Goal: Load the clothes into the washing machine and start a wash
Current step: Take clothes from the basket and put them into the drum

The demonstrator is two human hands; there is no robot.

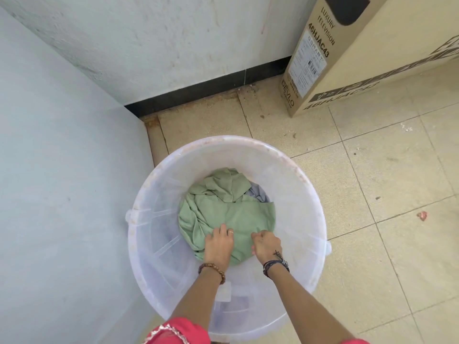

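A translucent white plastic bucket [293, 184] stands on the tiled floor right below me. At its bottom lies a crumpled pale green garment [223, 207], with a bit of grey-blue cloth [258, 193] showing under its far right side. Both my arms reach down into the bucket. My left hand [218, 242], with a ring and a bead bracelet, presses on the near edge of the green garment with fingers curled into the fabric. My right hand [265, 245], with dark cord bracelets, pinches a fold of the same garment. No washing machine is in view.
A pale wall [62, 194] runs close along the left, meeting a back wall with a black skirting strip [206, 95]. A tall cardboard television box [335, 53] leans at the back right. Beige floor tiles [385, 194] spread to the right, with small bits of debris.
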